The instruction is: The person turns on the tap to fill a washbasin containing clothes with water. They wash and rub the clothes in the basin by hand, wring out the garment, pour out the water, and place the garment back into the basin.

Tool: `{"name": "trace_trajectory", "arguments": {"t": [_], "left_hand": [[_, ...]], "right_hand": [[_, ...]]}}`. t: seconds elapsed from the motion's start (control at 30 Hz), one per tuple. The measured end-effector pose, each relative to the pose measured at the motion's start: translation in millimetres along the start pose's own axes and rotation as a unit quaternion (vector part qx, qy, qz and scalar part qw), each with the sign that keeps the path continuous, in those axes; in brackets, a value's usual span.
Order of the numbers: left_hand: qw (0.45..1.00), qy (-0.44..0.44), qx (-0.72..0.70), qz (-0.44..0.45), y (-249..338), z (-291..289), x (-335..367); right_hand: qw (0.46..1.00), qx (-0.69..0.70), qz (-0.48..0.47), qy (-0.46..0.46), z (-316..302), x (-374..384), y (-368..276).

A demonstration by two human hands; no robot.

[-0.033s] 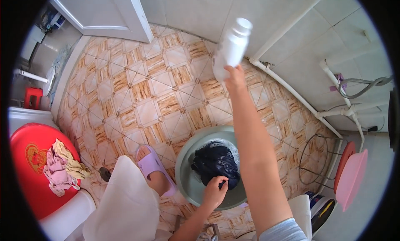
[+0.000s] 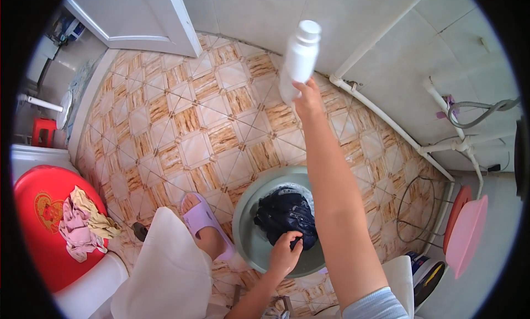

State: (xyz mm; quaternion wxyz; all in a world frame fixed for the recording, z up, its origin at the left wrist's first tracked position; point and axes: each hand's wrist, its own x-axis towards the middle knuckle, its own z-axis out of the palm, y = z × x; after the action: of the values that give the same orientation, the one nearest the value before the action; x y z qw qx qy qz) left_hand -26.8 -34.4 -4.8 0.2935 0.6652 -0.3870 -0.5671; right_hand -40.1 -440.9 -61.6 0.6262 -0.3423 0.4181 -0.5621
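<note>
Holding white bottle [image 2: 302, 59]: gripped low on its side in the right hand [image 2: 309, 100], out toward the far edge of the floor [image 2: 215, 98], near the wall [image 2: 248, 15]; roughly upright, perhaps grasped low to leave the top free.
Left hand [image 2: 286, 254]: closed on the near edge of the dark cloth [image 2: 281, 208], fingers curled, probably to steady it.
Dark cloth: bunched inside the grey-green basin [image 2: 247, 239], suds [image 2: 292, 189] along its far side; placed there, likely, to contain the wet.
Basin: set on the floor just beside the lilac slipper [image 2: 207, 222], apparently for easy reach from above.
Pink cloth [image 2: 76, 228] and tan cloth [image 2: 94, 214]: heaped at the right edge of a red top [image 2: 49, 258], perhaps for lying clear of the floor; far left of that top cut off by the dark rim.
Right forearm [image 2: 337, 197]: crossing over the basin's right edge, hiding much of it.
Bottle's lower end: blurred; cannot tell whether lifted or touching the floor.
Bottle's top: capped or open, cannot tell.
Basin's bottom: mostly hidden under cloth; water depth unclear.
</note>
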Motion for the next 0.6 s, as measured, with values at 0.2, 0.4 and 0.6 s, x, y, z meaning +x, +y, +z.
{"name": "trace_trajectory", "arguments": {"t": [0.2, 0.4, 0.6], "left_hand": [[0.985, 0.157, -0.068, 0.036, -4.5, -22.2, -0.5], [0.937, 0.32, 0.024, 0.139, 22.5, -55.2, -3.2], [0.911, 0.387, 0.116, 0.085, 4.4, -64.7, -7.1]], "right_hand": [[0.987, -0.11, 0.034, 0.11, -17.9, -85.8, -50.1], [0.818, -0.477, -0.116, 0.301, -121.0, -302.3, -52.7], [0.841, -0.248, 0.075, 0.475, -130.6, -448.8, 4.4]]}}
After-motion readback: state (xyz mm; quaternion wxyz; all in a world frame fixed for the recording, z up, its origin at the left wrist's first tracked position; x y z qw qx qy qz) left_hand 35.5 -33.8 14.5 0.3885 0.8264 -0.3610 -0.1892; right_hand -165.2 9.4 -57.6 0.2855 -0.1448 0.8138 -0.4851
